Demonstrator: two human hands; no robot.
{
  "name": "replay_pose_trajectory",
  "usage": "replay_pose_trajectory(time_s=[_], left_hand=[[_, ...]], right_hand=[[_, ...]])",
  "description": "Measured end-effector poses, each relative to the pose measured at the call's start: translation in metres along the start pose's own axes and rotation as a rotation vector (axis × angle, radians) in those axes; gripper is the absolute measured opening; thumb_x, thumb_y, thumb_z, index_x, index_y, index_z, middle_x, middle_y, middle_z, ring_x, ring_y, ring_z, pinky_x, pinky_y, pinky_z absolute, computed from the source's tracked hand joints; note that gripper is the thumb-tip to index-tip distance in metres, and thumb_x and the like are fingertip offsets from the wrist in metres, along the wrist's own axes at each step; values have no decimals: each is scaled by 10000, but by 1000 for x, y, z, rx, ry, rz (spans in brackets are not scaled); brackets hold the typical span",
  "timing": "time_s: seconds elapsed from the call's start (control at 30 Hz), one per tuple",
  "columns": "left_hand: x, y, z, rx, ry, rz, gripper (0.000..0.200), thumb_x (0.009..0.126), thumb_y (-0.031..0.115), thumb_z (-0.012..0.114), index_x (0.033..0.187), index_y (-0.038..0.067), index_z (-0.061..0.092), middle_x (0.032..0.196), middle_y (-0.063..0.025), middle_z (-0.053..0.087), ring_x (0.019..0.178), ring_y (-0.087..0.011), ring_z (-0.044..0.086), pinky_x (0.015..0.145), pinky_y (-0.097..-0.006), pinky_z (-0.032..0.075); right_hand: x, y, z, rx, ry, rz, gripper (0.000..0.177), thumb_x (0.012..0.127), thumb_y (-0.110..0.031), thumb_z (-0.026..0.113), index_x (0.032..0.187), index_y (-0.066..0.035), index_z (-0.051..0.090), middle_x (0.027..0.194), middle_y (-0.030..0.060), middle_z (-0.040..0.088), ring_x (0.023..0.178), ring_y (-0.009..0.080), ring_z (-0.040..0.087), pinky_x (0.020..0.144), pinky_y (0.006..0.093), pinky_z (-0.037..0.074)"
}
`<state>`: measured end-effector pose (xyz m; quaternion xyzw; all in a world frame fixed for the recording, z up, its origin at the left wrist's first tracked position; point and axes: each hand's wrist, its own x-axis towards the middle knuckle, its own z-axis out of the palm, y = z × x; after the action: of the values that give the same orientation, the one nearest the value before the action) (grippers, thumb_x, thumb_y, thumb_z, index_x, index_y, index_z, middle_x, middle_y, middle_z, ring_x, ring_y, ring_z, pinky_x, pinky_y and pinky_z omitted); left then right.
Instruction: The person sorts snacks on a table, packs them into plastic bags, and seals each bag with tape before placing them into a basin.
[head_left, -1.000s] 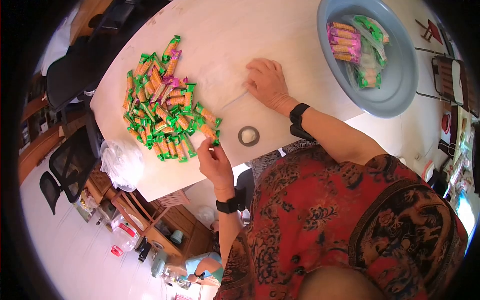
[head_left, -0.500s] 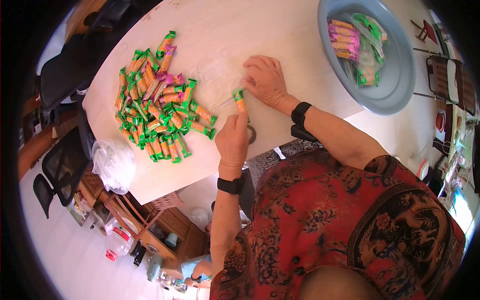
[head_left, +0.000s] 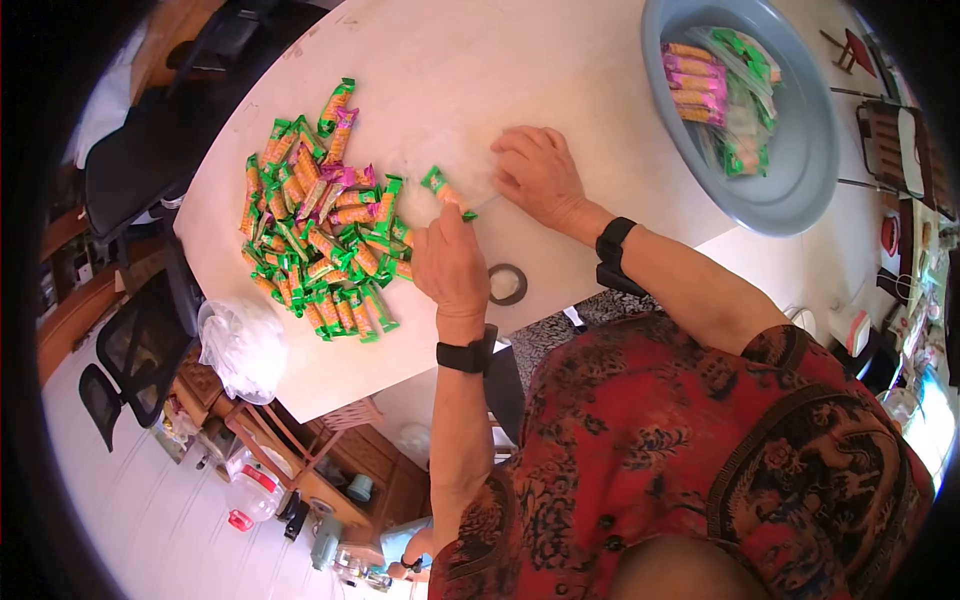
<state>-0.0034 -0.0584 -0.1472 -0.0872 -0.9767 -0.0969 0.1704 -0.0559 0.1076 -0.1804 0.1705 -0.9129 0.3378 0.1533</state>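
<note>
My left hand [head_left: 452, 262] pinches the lower end of a snack packet [head_left: 440, 185] with an orange body and green ends. The packet tilts over a thin clear plastic bag [head_left: 468, 162], whose outline is faint on the table. My right hand [head_left: 540, 180] rests at the bag's right side with its fingers curled, seemingly on the bag's edge; the fingertips are partly hidden. Left of my left hand spreads a heap of similar packets [head_left: 320, 225], mostly green-ended, a few with pink ends.
A blue-grey basin [head_left: 815, 190] at the table's right edge holds bagged packets [head_left: 695, 85]. A roll of tape [head_left: 508, 284] lies near the front edge of the pale table [head_left: 590, 60]. White plastic bags [head_left: 240, 350] bulge at the left corner. Black chairs [head_left: 140, 345] stand beyond.
My left hand has moved the packet left and away from my body, and the packet now leans left. The tape roll shows more fully. My right hand stays nearly in place.
</note>
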Motion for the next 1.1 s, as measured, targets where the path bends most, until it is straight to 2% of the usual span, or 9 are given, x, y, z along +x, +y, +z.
replay_pose_trajectory(time_s=[0.13, 0.2, 0.3, 0.53, 0.73, 0.83, 0.9, 1.0, 1.1], left_hand=[[8, -1, -3, 85, -133, -29, 370, 724, 74, 748, 1071, 118, 626, 919, -59, 643, 822, -272, 594, 660, -359, 475], [16, 1, 0, 84, 12, -43, 369, 738, 61, 718, 1089, 107, 613, 1084, -103, 615, 937, -303, 575, 741, -397, 461], [28, 5, 1, 103, 26, 10, 334, 774, 50, 665, 1097, 106, 603, 1173, -130, 572, 1012, -325, 556, 789, -440, 443], [34, -11, 27, 83, 22, -26, 250, 810, 50, 619, 1053, 108, 633, 1131, -114, 606, 994, -316, 577, 788, -434, 454], [29, -29, 30, 90, -4, -63, 241, 831, 119, 625, 1071, 96, 632, 1114, -66, 617, 975, -281, 578, 771, -414, 442], [30, -30, 22, 66, -81, -76, 312, 799, 134, 650, 1109, 101, 638, 1128, -104, 607, 1008, -314, 569, 814, -439, 443], [33, -26, -6, -99, -134, 9, 360, 767, 154, 667, 1123, 107, 645, 1155, -149, 587, 1063, -352, 546, 873, -466, 433], [26, -44, -31, -152, -39, -20, 416, 737, 163, 686, 1148, 117, 641, 1185, -181, 564, 1118, -378, 518, 922, -485, 414], [15, -69, -29, -53, -107, -96, 405, 766, 130, 673, 1169, 115, 633, 1196, -132, 574, 1118, -344, 523, 895, -484, 419]], right_hand=[[0, 0, 0, 4, 8, -20, 156, 740, -113, 710, 759, -105, 555, 1029, 17, 617, 1105, 220, 553, 932, 402, 386], [1, 0, 0, -4, 22, -25, 156, 742, -111, 709, 764, -106, 554, 1024, 16, 619, 1100, 220, 558, 930, 402, 388], [1, -1, -1, -8, 21, -24, 155, 744, -109, 706, 774, -107, 554, 1018, 15, 623, 1096, 216, 563, 926, 404, 390], [1, 0, -1, 0, 5, -28, 180, 717, -105, 719, 773, -108, 548, 1037, 17, 619, 1104, 217, 558, 939, 411, 388], [1, -2, -2, 10, -15, -13, 192, 697, -99, 725, 763, -108, 544, 1036, 19, 618, 1107, 214, 554, 944, 413, 389], [1, -1, -2, 2, -3, -16, 190, 696, -97, 723, 762, -110, 546, 1035, 19, 618, 1104, 211, 555, 944, 412, 391], [0, -1, -1, 4, 2, -14, 188, 696, -95, 721, 762, -111, 546, 1034, 19, 618, 1101, 210, 557, 943, 410, 392], [-1, 1, 1, 41, -8, 14, 228, 691, -97, 740, 743, -107, 519, 1086, 38, 626, 1136, 242, 560, 958, 418, 375], [-2, 0, 2, 13, -25, 8, 217, 702, -106, 738, 745, -106, 525, 1089, 33, 627, 1140, 242, 556, 964, 419, 374]])
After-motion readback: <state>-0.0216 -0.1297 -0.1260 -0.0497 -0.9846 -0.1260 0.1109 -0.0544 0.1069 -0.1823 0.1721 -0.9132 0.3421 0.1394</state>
